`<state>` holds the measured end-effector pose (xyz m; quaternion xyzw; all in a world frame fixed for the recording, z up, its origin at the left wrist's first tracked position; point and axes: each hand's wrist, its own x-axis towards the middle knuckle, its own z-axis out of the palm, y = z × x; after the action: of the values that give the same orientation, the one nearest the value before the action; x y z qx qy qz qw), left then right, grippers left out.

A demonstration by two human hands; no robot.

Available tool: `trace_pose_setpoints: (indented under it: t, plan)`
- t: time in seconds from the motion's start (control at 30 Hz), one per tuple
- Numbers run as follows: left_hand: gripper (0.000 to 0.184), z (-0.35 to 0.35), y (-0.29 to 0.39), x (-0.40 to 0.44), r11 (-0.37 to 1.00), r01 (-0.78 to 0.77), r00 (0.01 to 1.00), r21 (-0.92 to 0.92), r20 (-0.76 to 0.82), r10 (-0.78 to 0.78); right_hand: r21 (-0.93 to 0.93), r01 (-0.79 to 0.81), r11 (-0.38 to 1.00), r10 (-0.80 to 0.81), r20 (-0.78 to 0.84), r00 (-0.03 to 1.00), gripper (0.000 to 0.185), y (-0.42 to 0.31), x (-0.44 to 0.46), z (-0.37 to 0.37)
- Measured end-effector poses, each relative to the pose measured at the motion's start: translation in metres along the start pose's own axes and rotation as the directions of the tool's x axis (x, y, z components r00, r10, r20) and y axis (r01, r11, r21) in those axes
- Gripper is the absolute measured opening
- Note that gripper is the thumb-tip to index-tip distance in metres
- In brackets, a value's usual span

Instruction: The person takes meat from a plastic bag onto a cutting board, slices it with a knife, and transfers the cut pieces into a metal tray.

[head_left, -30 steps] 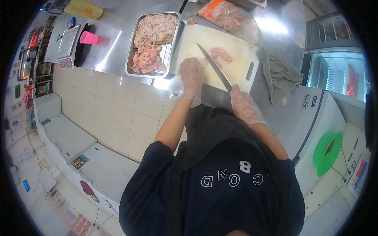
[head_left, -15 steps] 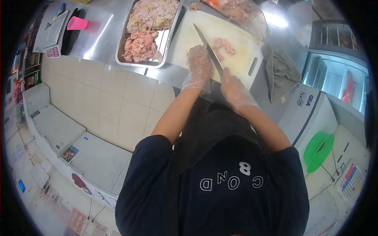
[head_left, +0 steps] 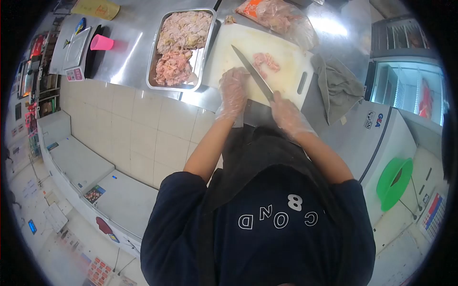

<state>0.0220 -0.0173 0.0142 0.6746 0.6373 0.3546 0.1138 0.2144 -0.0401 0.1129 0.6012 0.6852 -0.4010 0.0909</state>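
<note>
My right hand (head_left: 288, 115), in a clear plastic glove, is closed round the handle of a long kitchen knife (head_left: 253, 71). The blade slants over the white cutting board (head_left: 224, 45), its tip pointing away from me and to the left. Sliced pale-pink raw meat (head_left: 266, 63) lies on the board just right of the blade. My left hand (head_left: 233, 90), also gloved, has its fingers curled at the board's near left edge, left of the blade. Whatever is under those fingers is hidden.
A metal tray (head_left: 151, 64) holding raw meat stands left of the board. Behind the board lies a plastic bag of meat (head_left: 281, 19). A grey cloth (head_left: 339, 88) sits to the right. Farther left are a pink cup (head_left: 102, 42) and a scale (head_left: 76, 50).
The view has shifted slightly. Both hands and the knife have drawn a little toward me over the board. The sliced meat stays right of the blade.
</note>
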Motion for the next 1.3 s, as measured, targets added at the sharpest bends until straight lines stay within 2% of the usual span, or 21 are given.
trace_pose_setpoints:
  t: [0.07,0.13,0.2,0.27,0.3,0.37,0.6,0.63,0.73,0.8,0.9,0.97,1.03,1.1,1.13,1.2,1.23,1.27,1.3]
  plan:
    - [0.019,-0.008,-0.005,-0.005,0.996,0.085,0.996,-0.041,-0.008,-0.085,-0.047,-0.028,0.998,0.028,-0.005,1.0,0.03,0.002,-0.014,-0.004]
    - [0.02,-0.007,-0.011,-0.008,0.997,0.075,0.996,-0.005,-0.057,-0.075,-0.095,-0.064,0.993,0.063,-0.016,0.998,0.028,0.0,-0.025,-0.009]
    - [0.021,-0.005,-0.012,-0.008,0.997,0.063,0.993,0.036,-0.107,-0.059,-0.146,0.008,0.989,-0.007,0.006,1.0,0.028,-0.007,-0.03,-0.012]
    - [0.017,0.001,-0.006,-0.008,0.995,0.101,0.981,0.014,-0.167,-0.097,-0.143,0.016,0.99,-0.011,0.034,0.999,0.027,-0.011,-0.034,-0.012]
    - [0.017,0.003,-0.004,-0.007,0.994,0.105,0.981,0.012,-0.163,-0.101,-0.143,0.025,0.989,-0.017,0.057,0.998,0.027,-0.013,-0.034,-0.012]
    - [0.015,0.009,-0.001,-0.004,0.984,0.109,0.993,0.141,-0.054,-0.102,-0.145,0.007,0.989,0.003,0.069,0.998,0.027,-0.014,-0.032,-0.007]
    - [0.009,0.015,-0.009,-0.005,0.989,0.126,0.992,0.079,0.02,-0.128,-0.043,-0.077,0.996,0.081,0.102,0.991,0.025,-0.033,-0.003,0.0]
    - [0.008,0.015,-0.008,-0.006,0.99,0.116,0.993,0.084,-0.015,-0.115,-0.034,-0.083,0.996,0.086,0.101,0.991,0.025,-0.036,0.003,0.003]
    - [0.007,0.016,-0.006,0.0,0.993,0.089,0.995,0.074,-0.061,-0.085,0.031,-0.065,0.997,0.065,0.024,0.998,0.023,-0.037,0.029,0.015]
    - [0.007,0.016,-0.006,-0.004,0.993,0.099,0.993,0.067,-0.065,-0.095,0.068,0.035,0.997,-0.031,-0.07,0.997,0.022,-0.037,0.044,0.023]
    - [0.009,0.013,-0.004,-0.008,0.991,0.096,0.995,0.097,-0.011,-0.095,0.104,0.028,0.994,-0.019,-0.089,0.996,0.023,-0.051,0.061,0.016]
    - [0.009,0.005,-0.002,-0.015,0.983,0.052,0.988,0.176,0.135,-0.076,0.118,0.057,0.991,-0.044,-0.11,0.993,0.024,-0.045,0.057,0.017]
    - [0.011,-0.007,0.005,-0.017,0.985,0.048,0.992,0.167,0.111,-0.067,0.123,0.088,0.988,-0.073,-0.123,0.99,0.024,-0.037,0.041,0.016]
    - [0.013,-0.01,0.005,-0.012,0.985,0.055,0.995,0.161,0.074,-0.068,0.061,0.038,0.997,-0.034,-0.066,0.997,0.026,-0.023,0.014,0.01]
    - [0.014,-0.008,0.003,-0.01,0.983,0.088,0.987,0.163,0.118,-0.108,0.054,0.048,0.997,-0.044,-0.066,0.997,0.026,-0.016,0.014,0.009]
    - [0.016,-0.002,0.003,-0.008,0.978,0.13,0.974,0.165,0.165,-0.157,0.03,-0.051,0.998,0.054,-0.094,0.994,0.028,-0.002,0.01,0.013]
    - [0.017,0.004,0.006,0.0,0.991,0.111,0.983,0.08,0.136,-0.121,0.021,-0.048,0.999,0.05,-0.094,0.994,0.028,0.005,0.009,0.009]
    - [0.018,0.01,0.01,0.009,0.996,0.09,0.991,-0.004,0.1,-0.089,0.032,-0.041,0.999,0.046,-0.165,0.985,0.03,0.011,0.011,0.004]
    - [0.018,0.017,0.013,0.016,0.995,0.096,0.992,-0.001,0.087,-0.096,0.045,-0.028,0.999,0.038,-0.234,0.971,0.032,0.016,0.012,0.0]
